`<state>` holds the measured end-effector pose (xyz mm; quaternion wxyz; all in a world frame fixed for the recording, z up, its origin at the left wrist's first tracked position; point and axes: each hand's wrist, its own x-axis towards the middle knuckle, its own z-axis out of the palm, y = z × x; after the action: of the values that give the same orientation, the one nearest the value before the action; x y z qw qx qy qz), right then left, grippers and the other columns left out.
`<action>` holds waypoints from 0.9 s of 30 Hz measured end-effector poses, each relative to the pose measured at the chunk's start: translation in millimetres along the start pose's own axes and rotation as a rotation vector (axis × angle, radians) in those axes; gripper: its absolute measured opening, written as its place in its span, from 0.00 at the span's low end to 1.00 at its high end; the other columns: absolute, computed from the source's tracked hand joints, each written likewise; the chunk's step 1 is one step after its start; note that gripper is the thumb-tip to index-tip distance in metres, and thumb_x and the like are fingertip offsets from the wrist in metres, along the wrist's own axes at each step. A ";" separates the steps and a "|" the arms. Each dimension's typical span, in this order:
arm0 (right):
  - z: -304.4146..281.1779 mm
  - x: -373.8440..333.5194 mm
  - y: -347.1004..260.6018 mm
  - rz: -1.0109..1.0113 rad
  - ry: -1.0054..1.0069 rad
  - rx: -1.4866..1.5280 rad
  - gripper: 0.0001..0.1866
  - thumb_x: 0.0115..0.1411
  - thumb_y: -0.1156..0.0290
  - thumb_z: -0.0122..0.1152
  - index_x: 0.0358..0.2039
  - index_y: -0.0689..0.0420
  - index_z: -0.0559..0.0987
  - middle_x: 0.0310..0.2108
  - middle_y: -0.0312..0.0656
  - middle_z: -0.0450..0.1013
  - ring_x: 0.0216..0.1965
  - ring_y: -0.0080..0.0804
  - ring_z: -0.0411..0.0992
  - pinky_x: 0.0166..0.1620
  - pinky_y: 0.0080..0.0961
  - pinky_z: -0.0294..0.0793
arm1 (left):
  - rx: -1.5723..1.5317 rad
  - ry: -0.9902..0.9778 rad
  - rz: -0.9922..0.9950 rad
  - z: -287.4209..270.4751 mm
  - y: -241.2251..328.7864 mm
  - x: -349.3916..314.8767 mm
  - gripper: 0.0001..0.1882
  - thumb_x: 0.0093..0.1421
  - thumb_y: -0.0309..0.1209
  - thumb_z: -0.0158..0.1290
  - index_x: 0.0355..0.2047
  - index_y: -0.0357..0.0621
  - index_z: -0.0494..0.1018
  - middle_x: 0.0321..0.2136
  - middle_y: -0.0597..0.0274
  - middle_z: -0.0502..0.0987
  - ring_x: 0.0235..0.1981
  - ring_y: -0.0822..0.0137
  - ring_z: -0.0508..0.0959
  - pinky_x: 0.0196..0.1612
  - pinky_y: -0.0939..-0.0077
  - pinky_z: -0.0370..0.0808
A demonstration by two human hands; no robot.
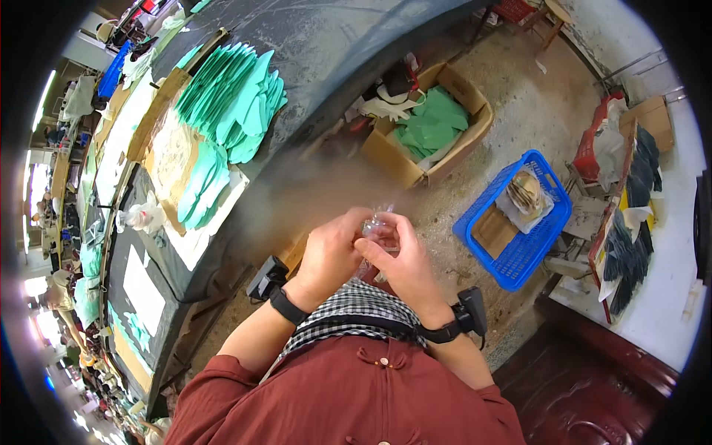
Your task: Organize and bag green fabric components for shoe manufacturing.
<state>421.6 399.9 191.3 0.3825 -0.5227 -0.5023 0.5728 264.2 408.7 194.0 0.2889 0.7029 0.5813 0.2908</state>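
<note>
Clear, glossy material makes up the small item (377,230), its exact shape hard to tell, gripped in the curled fingers of the left hand (332,248) and right hand (406,265), just above a checked cloth (356,304). Beyond, a cardboard box (469,142) and blue basket (547,239) stand right; green pieces (230,100) lie left on a dark table (326,44).

Here it is, small clear object (374,228), see-through, colourless, glinting! Up off everything, caught between left hand (334,248) and right hand (406,261), both touching it. Shiny bit poking out at top, rest partly covered by grip. Bag, cup? Too small, too hidden to call from here!
</note>
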 end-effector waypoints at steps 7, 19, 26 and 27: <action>-24.2 72.0 12.5 0.187 0.043 0.306 0.09 0.68 0.70 0.57 0.42 0.63 0.77 0.34 0.38 0.77 0.35 0.21 0.76 0.40 0.20 0.76 | -0.341 -0.093 -0.290 -13.6 -24.5 57.1 0.11 0.56 0.25 0.61 0.41 0.41 0.76 0.20 0.67 0.74 0.21 0.78 0.72 0.26 0.79 0.69; -41.3 160.8 -34.2 -0.006 -0.057 -0.283 0.13 0.62 0.70 0.63 0.47 0.57 0.76 0.24 0.43 0.76 0.25 0.32 0.77 0.31 0.28 0.74 | 0.037 -0.160 0.055 -57.6 -15.6 147.4 0.37 0.49 0.36 0.67 0.59 0.46 0.67 0.46 0.54 0.75 0.45 0.54 0.78 0.45 0.66 0.77; -54.3 199.8 -34.5 -0.299 -0.157 -0.449 0.08 0.63 0.64 0.63 0.38 0.53 0.78 0.24 0.45 0.77 0.27 0.44 0.77 0.29 0.36 0.73 | 0.122 -0.017 -0.105 -28.1 -24.8 163.9 0.21 0.53 0.34 0.62 0.47 0.42 0.75 0.33 0.52 0.80 0.36 0.53 0.82 0.40 0.66 0.78; -59.0 205.7 -34.6 -0.374 -0.180 -0.485 0.08 0.63 0.63 0.62 0.37 0.53 0.78 0.24 0.45 0.76 0.26 0.45 0.77 0.28 0.37 0.73 | 0.125 -0.008 -0.132 -23.4 -19.4 167.6 0.18 0.53 0.34 0.61 0.44 0.41 0.76 0.32 0.52 0.81 0.35 0.53 0.82 0.38 0.65 0.79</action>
<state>443.4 615.4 183.9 0.2995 -0.4445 -0.7436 0.3997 260.2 578.4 207.3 0.2656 0.6810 0.6420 0.2315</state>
